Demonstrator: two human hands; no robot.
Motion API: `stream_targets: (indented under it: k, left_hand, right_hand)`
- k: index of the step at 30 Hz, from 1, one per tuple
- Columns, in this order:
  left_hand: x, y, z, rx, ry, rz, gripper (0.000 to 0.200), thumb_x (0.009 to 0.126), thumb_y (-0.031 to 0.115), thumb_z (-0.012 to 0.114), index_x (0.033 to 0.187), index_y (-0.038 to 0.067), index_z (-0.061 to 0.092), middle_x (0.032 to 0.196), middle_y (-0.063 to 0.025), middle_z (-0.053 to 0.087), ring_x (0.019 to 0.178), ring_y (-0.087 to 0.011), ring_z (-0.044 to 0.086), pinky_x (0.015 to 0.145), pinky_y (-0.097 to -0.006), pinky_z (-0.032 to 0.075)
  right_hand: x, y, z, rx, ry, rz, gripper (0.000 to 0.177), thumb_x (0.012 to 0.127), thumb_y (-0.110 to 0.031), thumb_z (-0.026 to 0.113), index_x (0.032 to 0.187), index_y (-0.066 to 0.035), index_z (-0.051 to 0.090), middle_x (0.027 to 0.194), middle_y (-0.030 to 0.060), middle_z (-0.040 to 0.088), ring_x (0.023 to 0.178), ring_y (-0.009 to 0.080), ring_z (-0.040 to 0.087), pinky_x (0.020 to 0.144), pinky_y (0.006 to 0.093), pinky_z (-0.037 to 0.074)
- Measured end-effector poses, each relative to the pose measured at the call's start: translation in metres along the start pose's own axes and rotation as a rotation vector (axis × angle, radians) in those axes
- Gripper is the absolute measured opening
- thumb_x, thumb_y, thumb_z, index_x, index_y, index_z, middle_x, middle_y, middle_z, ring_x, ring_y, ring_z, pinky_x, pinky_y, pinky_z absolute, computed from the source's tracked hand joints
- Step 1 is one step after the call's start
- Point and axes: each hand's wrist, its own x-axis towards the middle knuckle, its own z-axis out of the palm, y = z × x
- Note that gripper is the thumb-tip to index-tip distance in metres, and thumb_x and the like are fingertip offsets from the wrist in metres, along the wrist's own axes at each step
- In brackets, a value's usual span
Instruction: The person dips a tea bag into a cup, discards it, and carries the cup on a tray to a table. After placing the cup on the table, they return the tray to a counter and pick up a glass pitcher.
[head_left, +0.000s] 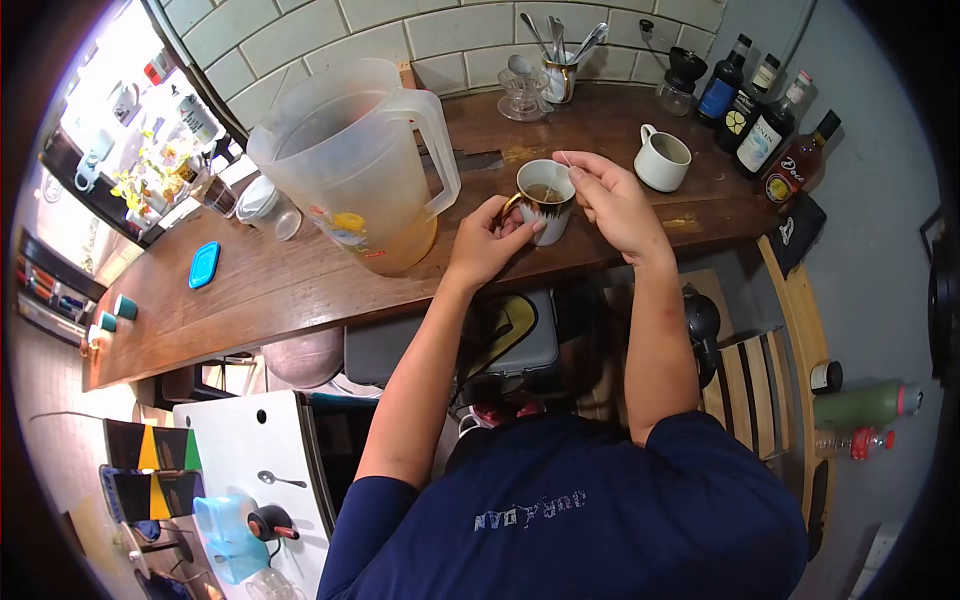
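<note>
A white mug with a gold handle and gold-brown pattern stands near the front edge of the wooden counter, with brownish liquid inside. My left hand is closed round its handle and side. At the rim, my right hand pinches a thin pale string that runs down into the mug; it looks like a tea bag string, though the bag itself is hard to make out. A large translucent pitcher with some amber liquid at its bottom is left of the mug. To the right sits a white cup.
Several bottles line the right end of the wooden counter. Behind are a holder with spoons, a glass dish and a hand grinder. A blue lid lies left; a wooden chair stands below right.
</note>
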Motion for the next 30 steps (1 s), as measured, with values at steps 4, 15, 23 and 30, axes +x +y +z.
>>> stream_targets:
  k: [4, 15, 23, 30]
  left_hand:
    - [-0.004, 0.008, 0.009, -0.091, 0.018, -0.017, 0.022, 0.079, 0.014, 0.075, 0.081, 0.006, 0.055, 0.072, 0.0082, 0.045, 0.065, -0.0007, 0.038, 0.057, -0.0174, 0.033]
    - [-0.002, 0.006, 0.004, -0.094, 0.002, -0.018, 0.020, 0.079, 0.013, 0.075, 0.082, 0.006, 0.057, 0.073, 0.0081, 0.046, 0.065, -0.0007, 0.039, 0.057, -0.0175, 0.033]
    - [-0.002, 0.007, 0.003, -0.091, -0.003, -0.020, 0.021, 0.079, 0.015, 0.076, 0.082, 0.006, 0.057, 0.073, 0.0086, 0.046, 0.065, -0.0007, 0.038, 0.057, -0.0174, 0.032]
    - [-0.004, 0.011, 0.003, -0.119, -0.015, -0.018, 0.021, 0.079, 0.016, 0.076, 0.081, 0.006, 0.057, 0.073, 0.0086, 0.046, 0.065, -0.0008, 0.038, 0.057, -0.0177, 0.031]
  right_hand:
    - [-0.005, -0.009, -0.002, 0.003, 0.015, -0.025, 0.030, 0.097, -0.016, 0.048, 0.123, -0.003, 0.056, 0.070, -0.0095, 0.042, 0.058, -0.0003, 0.031, 0.049, 0.0174, 0.026]
    - [-0.004, -0.014, 0.003, 0.016, 0.030, -0.075, 0.031, 0.097, -0.016, 0.047, 0.124, -0.004, 0.055, 0.067, -0.0105, 0.038, 0.058, 0.0005, 0.028, 0.050, 0.0173, 0.025]
    - [-0.003, -0.003, 0.005, -0.141, 0.089, -0.005, 0.031, 0.097, -0.015, 0.047, 0.125, -0.005, 0.055, 0.068, -0.0108, 0.036, 0.058, -0.0002, 0.028, 0.050, 0.0178, 0.023]
    - [-0.007, -0.005, 0.007, -0.020, 0.090, -0.053, 0.031, 0.097, -0.016, 0.048, 0.126, -0.005, 0.054, 0.070, -0.0103, 0.039, 0.058, 0.0000, 0.028, 0.049, 0.0175, 0.023]
